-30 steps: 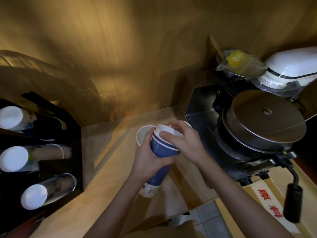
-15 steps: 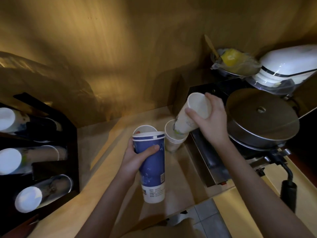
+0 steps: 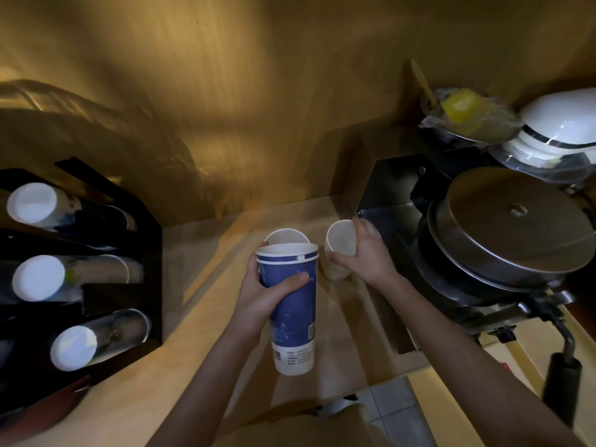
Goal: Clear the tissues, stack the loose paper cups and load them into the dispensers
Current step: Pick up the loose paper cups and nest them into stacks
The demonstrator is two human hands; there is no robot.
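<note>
Looks like a drink shop counter to me.
Black cup dispensers [image 3: 80,272] at the counter's [image 3: 200,317] left edge, steel griddle press [image 3: 509,227] at its right.

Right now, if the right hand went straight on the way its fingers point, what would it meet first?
The right hand grips a white cup, fingers pointing left. Straight on, it would likely first meet the blue cup stack in the left hand, or the white cup behind it; depth is unclear.

Single head cam, wide-angle, looks steeply down, close over counter [image 3: 200,317].
</note>
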